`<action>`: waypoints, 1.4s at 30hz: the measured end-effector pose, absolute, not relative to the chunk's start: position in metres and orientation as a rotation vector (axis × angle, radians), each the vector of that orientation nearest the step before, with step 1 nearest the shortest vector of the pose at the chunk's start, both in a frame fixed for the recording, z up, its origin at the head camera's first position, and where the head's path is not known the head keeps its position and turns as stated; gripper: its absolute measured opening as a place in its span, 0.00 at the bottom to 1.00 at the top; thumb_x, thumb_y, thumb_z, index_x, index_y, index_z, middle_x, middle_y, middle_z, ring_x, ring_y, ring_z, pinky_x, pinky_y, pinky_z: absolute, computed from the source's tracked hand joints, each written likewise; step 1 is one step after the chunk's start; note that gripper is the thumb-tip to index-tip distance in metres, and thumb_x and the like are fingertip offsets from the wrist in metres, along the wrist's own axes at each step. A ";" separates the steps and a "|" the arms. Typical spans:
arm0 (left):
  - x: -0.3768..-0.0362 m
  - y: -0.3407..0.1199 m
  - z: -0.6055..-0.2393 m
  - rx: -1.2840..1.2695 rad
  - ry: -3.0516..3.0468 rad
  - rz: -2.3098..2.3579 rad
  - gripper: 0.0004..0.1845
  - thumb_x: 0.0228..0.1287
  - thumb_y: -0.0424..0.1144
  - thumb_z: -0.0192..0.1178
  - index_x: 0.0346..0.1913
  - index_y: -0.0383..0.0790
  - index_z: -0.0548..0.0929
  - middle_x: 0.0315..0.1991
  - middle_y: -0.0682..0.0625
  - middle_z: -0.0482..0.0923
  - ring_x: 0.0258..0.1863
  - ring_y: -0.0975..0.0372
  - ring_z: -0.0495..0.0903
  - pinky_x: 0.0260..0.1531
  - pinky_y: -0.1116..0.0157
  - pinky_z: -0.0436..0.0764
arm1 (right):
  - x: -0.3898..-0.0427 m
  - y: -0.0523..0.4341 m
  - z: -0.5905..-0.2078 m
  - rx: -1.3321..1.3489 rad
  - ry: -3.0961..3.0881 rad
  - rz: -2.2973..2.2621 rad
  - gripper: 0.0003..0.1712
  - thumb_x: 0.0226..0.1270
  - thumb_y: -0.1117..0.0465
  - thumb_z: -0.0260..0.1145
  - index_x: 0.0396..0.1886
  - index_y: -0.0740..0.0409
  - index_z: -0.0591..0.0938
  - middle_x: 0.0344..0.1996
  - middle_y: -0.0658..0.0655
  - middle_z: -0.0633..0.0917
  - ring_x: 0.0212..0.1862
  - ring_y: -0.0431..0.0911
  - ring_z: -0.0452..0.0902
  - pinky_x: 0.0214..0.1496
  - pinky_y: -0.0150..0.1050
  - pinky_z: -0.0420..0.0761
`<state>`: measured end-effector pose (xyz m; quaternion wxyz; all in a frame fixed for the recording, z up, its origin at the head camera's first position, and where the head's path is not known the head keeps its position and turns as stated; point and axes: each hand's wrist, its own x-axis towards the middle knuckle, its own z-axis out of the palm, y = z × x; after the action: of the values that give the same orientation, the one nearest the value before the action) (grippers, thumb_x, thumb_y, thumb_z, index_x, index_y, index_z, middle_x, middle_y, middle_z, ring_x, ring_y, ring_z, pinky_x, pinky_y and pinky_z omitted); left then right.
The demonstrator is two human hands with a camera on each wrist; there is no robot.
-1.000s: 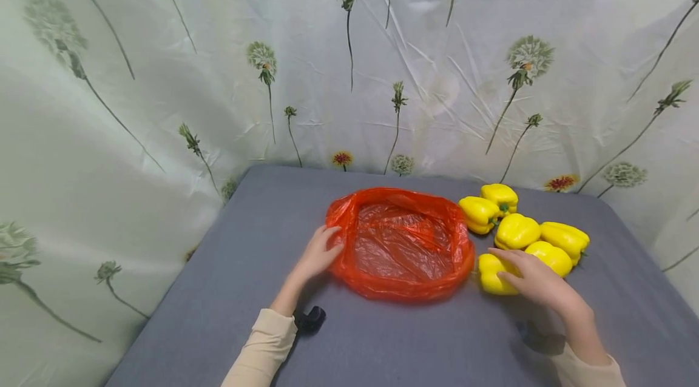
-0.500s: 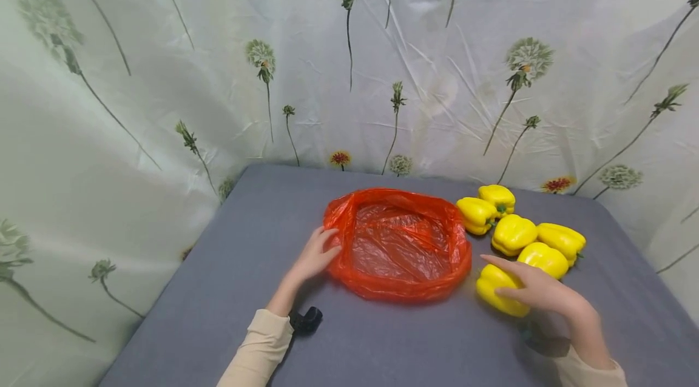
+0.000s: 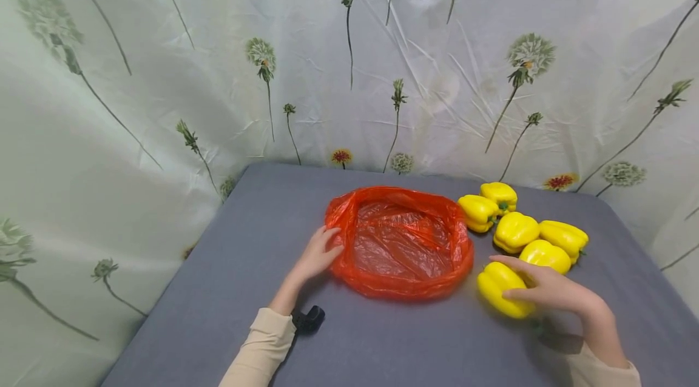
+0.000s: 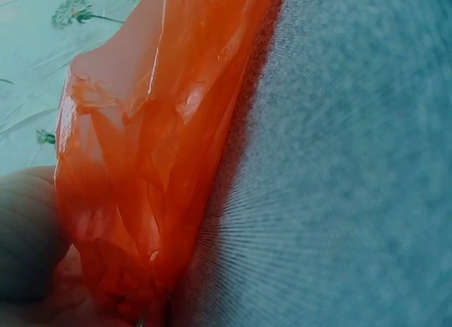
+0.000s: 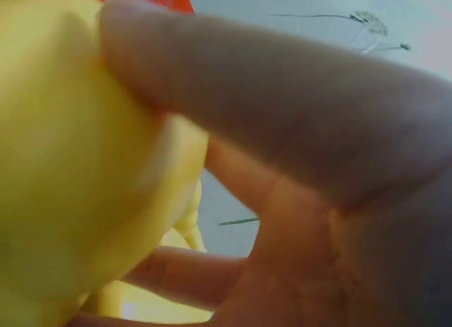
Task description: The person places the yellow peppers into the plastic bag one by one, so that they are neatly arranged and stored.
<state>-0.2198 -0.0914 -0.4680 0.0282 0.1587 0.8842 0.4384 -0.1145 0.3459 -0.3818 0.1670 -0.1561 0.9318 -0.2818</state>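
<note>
gripping yellow pepper (image 3: 501,291) in r hand (image 3: 554,290), r of red bag (image 3: 393,289); l hand (image 3: 317,255) pinching bag's l rim

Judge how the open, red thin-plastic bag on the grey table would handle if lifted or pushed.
The red plastic bag would probably be floppy: its walls crease beside the left hand. It is likely light, since the film looks thin and translucent. Pushed, it might slide or crumple rather than roll, given its broad, low shape.
</note>
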 end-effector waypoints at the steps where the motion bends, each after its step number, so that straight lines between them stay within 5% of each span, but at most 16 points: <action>1: -0.219 -0.091 -0.468 0.490 2.727 1.351 0.26 0.64 0.39 0.54 0.64 0.31 0.68 0.68 0.30 0.58 0.69 0.39 0.56 0.66 0.41 0.58 | -0.114 0.346 -0.382 -0.443 2.647 -0.819 0.35 0.62 0.48 0.62 0.67 0.55 0.66 0.63 0.66 0.72 0.51 0.20 0.64 0.44 0.34 0.75; 9: -0.220 -0.091 -0.465 0.514 2.709 1.376 0.26 0.64 0.38 0.54 0.64 0.31 0.68 0.67 0.32 0.61 0.69 0.40 0.57 0.66 0.41 0.57 | -0.115 0.347 -0.378 -0.371 2.662 -0.873 0.35 0.65 0.50 0.61 0.69 0.54 0.63 0.64 0.69 0.69 0.47 0.23 0.67 0.40 0.30 0.76; 17: -0.223 -0.094 -0.466 0.560 2.708 1.426 0.28 0.63 0.36 0.56 0.66 0.33 0.66 0.67 0.33 0.63 0.68 0.41 0.61 0.66 0.44 0.60 | -0.115 0.342 -0.373 -0.215 2.588 -1.009 0.39 0.66 0.50 0.59 0.72 0.51 0.55 0.63 0.74 0.65 0.56 0.63 0.68 0.36 0.40 0.79; 28: -0.226 -0.093 -0.470 0.626 2.709 1.382 0.24 0.65 0.41 0.55 0.64 0.45 0.72 0.67 0.35 0.64 0.67 0.41 0.61 0.63 0.40 0.60 | -0.121 0.331 -0.373 -0.149 2.610 -1.065 0.39 0.68 0.47 0.57 0.74 0.47 0.52 0.63 0.72 0.65 0.49 0.53 0.73 0.36 0.41 0.79; 35: -0.226 -0.092 -0.469 0.620 2.730 1.350 0.23 0.65 0.42 0.56 0.64 0.46 0.73 0.67 0.37 0.64 0.66 0.42 0.61 0.63 0.40 0.60 | -0.128 0.319 -0.377 -0.161 2.687 -1.062 0.39 0.68 0.47 0.56 0.74 0.47 0.52 0.62 0.71 0.68 0.35 0.41 0.76 0.34 0.38 0.79; 42: -0.224 -0.091 -0.470 0.646 2.762 1.307 0.24 0.65 0.43 0.55 0.64 0.46 0.72 0.67 0.38 0.65 0.65 0.42 0.63 0.62 0.39 0.59 | -0.129 0.311 -0.376 -0.149 2.745 -1.094 0.40 0.68 0.47 0.56 0.74 0.47 0.51 0.62 0.71 0.68 0.44 0.49 0.75 0.34 0.37 0.80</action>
<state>-0.2245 -0.0910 -0.4701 0.0091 0.2069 0.8843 0.4184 -0.1292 0.3110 -0.3762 0.0911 -0.0502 0.9239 -0.3682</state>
